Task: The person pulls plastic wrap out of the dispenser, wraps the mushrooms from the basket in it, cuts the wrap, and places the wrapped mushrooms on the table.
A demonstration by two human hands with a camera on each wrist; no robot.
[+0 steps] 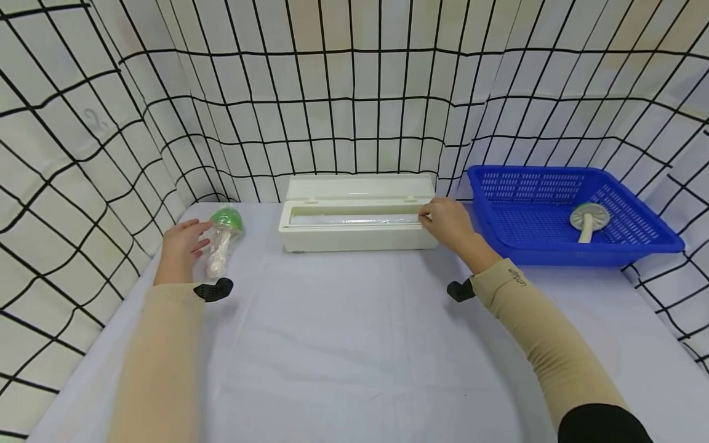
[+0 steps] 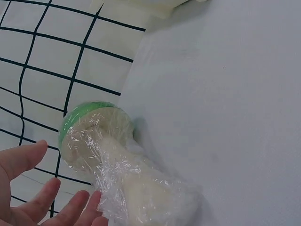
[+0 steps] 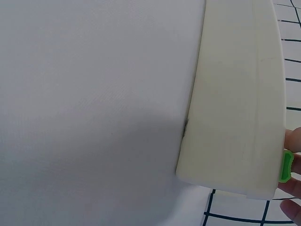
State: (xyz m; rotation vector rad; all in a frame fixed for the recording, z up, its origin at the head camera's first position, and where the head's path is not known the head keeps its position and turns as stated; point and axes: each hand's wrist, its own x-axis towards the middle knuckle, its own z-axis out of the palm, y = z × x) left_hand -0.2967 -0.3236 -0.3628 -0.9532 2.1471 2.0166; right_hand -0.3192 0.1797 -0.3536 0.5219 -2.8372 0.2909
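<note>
On the left of the table lies a toy mushroom (image 1: pixel 227 219) with a green cap, wrapped in crinkled clear cling film. My left hand (image 1: pixel 181 246) is right beside it, fingers loosely spread, fingertips at the film in the left wrist view. A long white cling film dispenser (image 1: pixel 360 239) stands at the back centre, its lid raised and clear film lying across the opening. My right hand (image 1: pixel 447 223) is at the dispenser's right end. There, in the right wrist view, its fingers pinch a small green slider (image 3: pixel 286 165) at the box edge.
A blue plastic basket (image 1: pixel 576 255) stands at the right, holding another toy mushroom (image 1: pixel 589 216) turned with its pale underside and stem showing. White walls with a black grid (image 1: pixel 354 98) enclose the back and sides. A white cloth (image 1: pixel 343 344) covers the table.
</note>
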